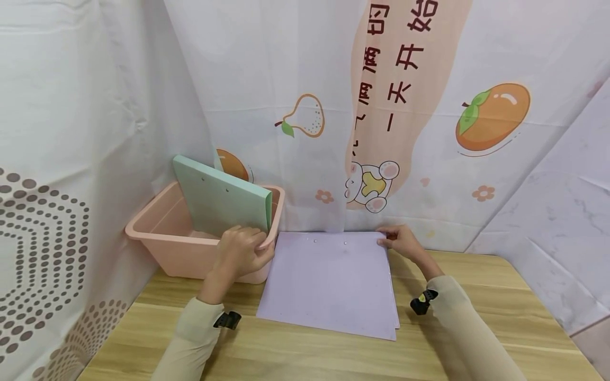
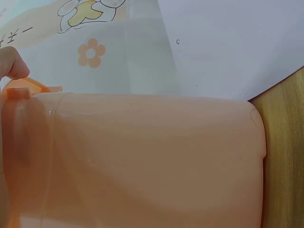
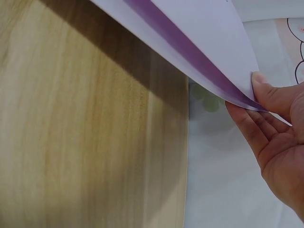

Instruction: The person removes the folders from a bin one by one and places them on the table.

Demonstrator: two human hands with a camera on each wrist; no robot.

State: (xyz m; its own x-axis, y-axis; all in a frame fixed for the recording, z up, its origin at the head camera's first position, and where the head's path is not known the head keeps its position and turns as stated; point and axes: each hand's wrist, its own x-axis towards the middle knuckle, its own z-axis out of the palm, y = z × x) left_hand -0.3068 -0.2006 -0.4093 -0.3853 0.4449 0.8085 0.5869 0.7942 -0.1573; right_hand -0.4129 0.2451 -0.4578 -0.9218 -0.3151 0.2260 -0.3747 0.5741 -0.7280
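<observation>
Lilac file folder [image 1: 329, 286] is corner-pinched by the right fingers [image 3: 248, 125], left fingers [image 1: 242, 234] gripping the pink plastic tub [image 1: 183, 256]; I'd squeeze both covers together, gently, tbh.

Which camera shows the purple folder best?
The head view: nearly the whole purple folder shows there. The left wrist view catches only part beyond the basket; the right wrist shows its open edge, a corner pinched by the right hand.
</observation>
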